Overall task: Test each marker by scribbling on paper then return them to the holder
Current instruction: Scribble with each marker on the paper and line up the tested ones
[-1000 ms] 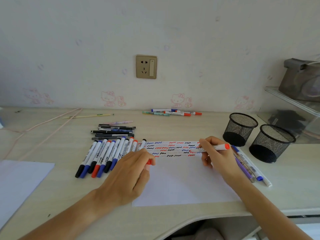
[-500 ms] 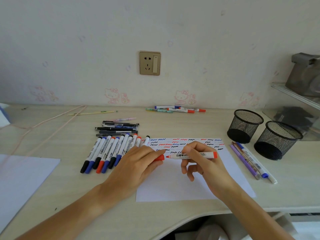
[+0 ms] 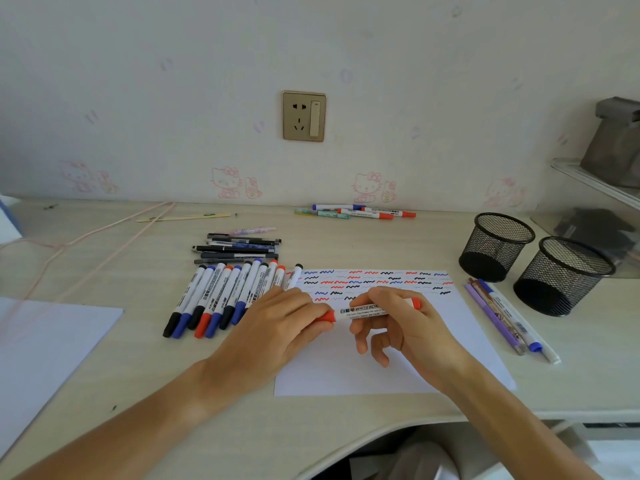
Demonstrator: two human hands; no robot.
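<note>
**Cap meets marker over the paper**

Your right hand pinches the red whiteboard marker between thumb and forefinger, the other fingers curled loose beneath. The barrel lies nearly level, long axis running left to right across the sheet of paper, red tail end to the right, working end pointing left. Your left hand grips the red cap at its fingertips, and that cap sits right at the marker's left end. Whether it is fully seated I cannot tell from here; it looks like the capping step is in hand.

Here is the relation that matters: the two mesh pen holders stand well off to the right and toward the wall, beyond the paper's right edge, and both look empty. The marker's tail already points that way, and your right hand is the nearer one by a good margin. So once the cap is on, the right hand would have to tip that level barrel upright to drop it in.

To the left, a row of whiteboard markers lies side by side, just beside your left hand. Squiggles in red, blue and black fill the top band of the paper.
</note>
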